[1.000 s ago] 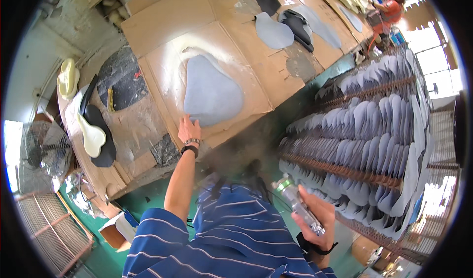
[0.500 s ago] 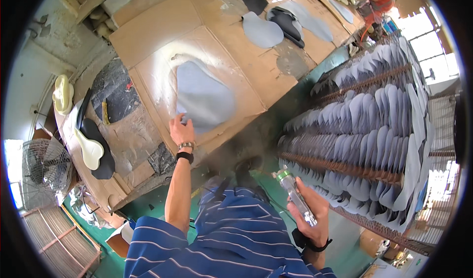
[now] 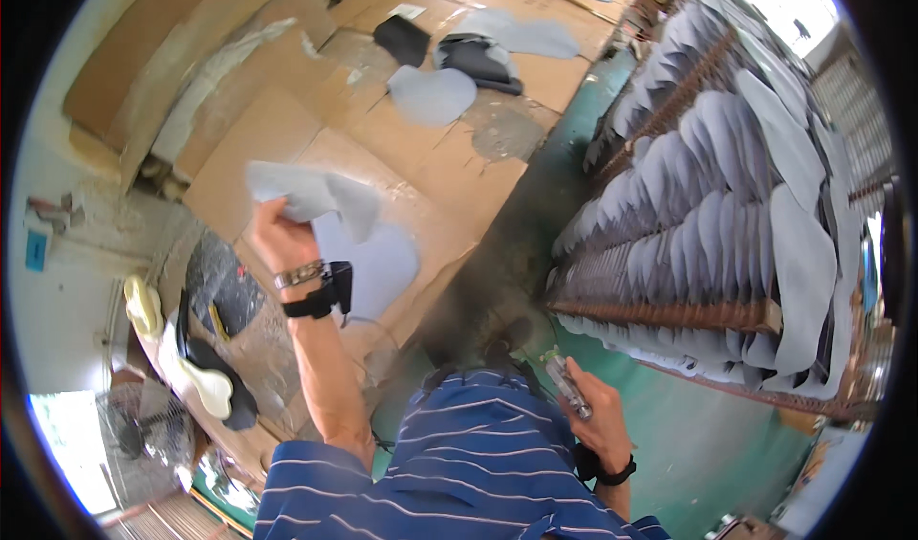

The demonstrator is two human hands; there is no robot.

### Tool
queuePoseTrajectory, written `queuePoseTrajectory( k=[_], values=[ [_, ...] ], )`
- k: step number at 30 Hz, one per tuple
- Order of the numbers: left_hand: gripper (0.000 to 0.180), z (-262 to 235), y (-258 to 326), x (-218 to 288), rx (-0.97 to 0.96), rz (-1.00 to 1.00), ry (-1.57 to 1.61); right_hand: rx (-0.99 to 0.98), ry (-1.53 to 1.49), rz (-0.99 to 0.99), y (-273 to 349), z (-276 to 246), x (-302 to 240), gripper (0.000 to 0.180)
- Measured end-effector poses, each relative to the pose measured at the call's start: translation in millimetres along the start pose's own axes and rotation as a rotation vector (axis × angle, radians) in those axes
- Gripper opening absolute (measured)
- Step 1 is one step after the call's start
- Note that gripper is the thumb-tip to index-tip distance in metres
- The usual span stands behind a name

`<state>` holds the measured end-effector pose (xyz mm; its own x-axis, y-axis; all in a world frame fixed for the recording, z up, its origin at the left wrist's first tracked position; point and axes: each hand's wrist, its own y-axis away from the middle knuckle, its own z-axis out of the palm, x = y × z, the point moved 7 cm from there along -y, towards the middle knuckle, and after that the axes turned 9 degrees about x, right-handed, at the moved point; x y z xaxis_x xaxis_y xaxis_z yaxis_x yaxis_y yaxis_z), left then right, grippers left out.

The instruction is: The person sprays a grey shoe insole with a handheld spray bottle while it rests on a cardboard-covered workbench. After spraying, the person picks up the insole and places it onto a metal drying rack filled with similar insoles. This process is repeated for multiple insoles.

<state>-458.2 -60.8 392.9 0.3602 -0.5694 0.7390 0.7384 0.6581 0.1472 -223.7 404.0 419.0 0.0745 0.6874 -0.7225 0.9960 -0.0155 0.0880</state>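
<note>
My left hand [image 3: 285,243] is closed on the edge of a thin grey saddle-cover sheet [image 3: 316,194], which is raised, curled and slightly blurred. Under it, another pale grey sheet [image 3: 378,267] of rounded shape lies flat on the cardboard [image 3: 469,191] covering the workbench. Low at the right, away from the bench, my right hand [image 3: 598,411] grips a silver spray gun [image 3: 566,387] with a green part at its tip. My palm and fingers hide much of its body.
Farther along the bench lie a grey cutout [image 3: 432,95] and a black saddle [image 3: 478,62]. Cream and black saddle shapes [image 3: 206,382] line the left edge, near a fan [image 3: 143,430]. A rack [image 3: 669,315] hung with many grey sheets stands close on my right.
My left hand has lifted the grey sheet off the cardboard, up and to the left, showing another sheet beneath. The spray gun stays low in my right hand. The whole view has shifted.
</note>
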Motion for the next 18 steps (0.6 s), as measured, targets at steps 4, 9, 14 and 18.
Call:
queuePoseTrajectory(
  k=[4, 9, 14, 18],
  values=[
    [0.054, 96, 34, 32, -0.067, 0.091, -0.028, 0.097, 0.068, 0.104, 8, -18, 52, 0.06],
    [0.058, 169, 34, 11, -0.251, -0.02, -0.033, 0.099, 0.101, 0.297, 16, -36, 113, 0.055],
    [0.064, 251, 76, -17, -0.376, -0.158, 0.015, 0.194, 0.075, 0.404, 54, -43, 159, 0.047],
    [0.059, 304, 83, -30, -0.487, -0.229, 0.164, 0.236, 0.21, 0.506, 88, -24, 199, 0.049]
  ],
)
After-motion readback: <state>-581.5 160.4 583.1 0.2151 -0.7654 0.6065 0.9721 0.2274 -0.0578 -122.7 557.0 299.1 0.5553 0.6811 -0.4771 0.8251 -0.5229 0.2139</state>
